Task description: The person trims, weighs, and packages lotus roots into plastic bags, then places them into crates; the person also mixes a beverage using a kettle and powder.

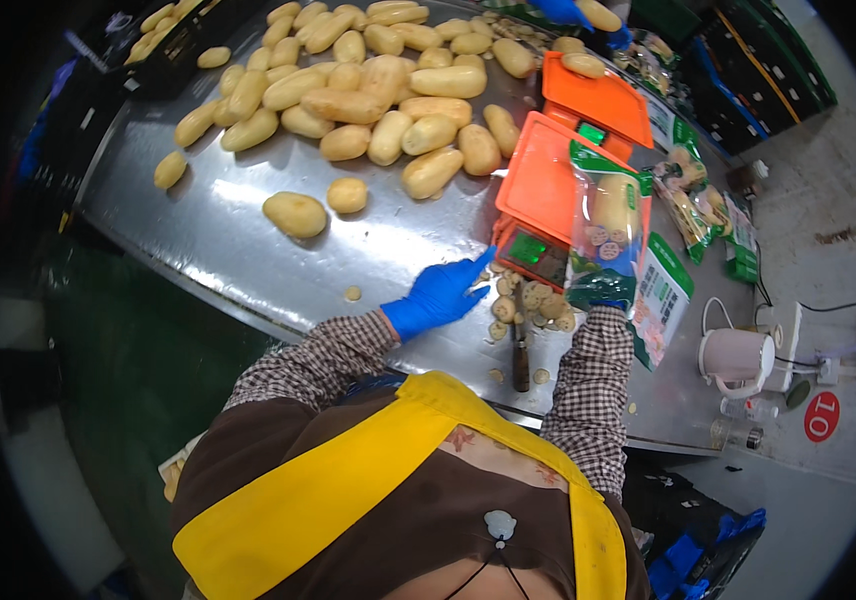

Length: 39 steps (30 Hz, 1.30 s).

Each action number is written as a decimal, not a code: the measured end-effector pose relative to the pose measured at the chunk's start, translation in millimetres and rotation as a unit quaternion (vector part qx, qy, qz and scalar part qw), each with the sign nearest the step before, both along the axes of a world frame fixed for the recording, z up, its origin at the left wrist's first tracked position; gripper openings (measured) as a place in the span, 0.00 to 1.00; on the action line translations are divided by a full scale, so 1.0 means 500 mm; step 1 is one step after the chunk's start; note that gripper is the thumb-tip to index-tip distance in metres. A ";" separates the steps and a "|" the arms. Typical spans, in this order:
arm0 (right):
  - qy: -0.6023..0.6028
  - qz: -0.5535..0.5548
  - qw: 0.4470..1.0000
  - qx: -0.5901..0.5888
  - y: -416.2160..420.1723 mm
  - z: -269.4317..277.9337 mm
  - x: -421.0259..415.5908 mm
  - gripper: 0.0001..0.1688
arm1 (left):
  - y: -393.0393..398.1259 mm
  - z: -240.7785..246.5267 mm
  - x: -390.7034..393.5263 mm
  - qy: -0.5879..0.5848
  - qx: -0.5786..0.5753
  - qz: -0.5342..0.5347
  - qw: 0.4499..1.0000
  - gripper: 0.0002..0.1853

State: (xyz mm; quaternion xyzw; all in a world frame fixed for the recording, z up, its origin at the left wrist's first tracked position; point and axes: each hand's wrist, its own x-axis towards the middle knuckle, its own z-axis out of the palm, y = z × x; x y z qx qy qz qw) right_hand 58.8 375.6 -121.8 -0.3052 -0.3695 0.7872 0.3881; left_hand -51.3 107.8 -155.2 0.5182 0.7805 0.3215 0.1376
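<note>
My left hand (439, 296), in a blue glove, holds nothing. Its index finger reaches the near left corner of an orange digital scale (537, 169), beside the lit green display (527, 247). My right hand (611, 304), also gloved in blue, is mostly hidden by a clear and green printed plastic bag (606, 225) that it grips near the lower end. Inside the bag is a pale lotus root section (615, 201). The bag overlaps the right side of the scale. Below the scale, a knife (521, 356) with a wooden handle lies among lotus root end slices (548, 304).
Peeled lotus roots (353, 97) pile up across the steel table (210, 217). Behind the near scale stands a second orange scale (593, 90); beyond it another person's gloved hand (567, 11) holds a root. Filled bags (687, 195), flat bags (664, 300) and a pink kettle (735, 352) are right.
</note>
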 end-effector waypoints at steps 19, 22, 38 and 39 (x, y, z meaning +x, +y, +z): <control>-0.313 -0.098 0.861 0.389 -0.219 -0.014 0.156 0.17 | -0.187 -0.062 -0.168 0.075 -0.112 0.083 0.987 0.26; -0.318 -0.093 0.881 0.337 -0.275 -0.026 0.173 0.19 | -0.188 -0.065 -0.186 0.094 -0.100 0.072 0.988 0.14; -0.349 0.230 0.827 0.377 -0.447 -0.065 0.126 0.21 | -0.153 -0.069 -0.377 0.130 -0.188 0.164 0.960 0.41; -0.351 0.241 0.821 0.379 -0.448 -0.066 0.133 0.22 | -0.143 -0.069 -0.352 0.072 -0.188 0.152 0.968 0.41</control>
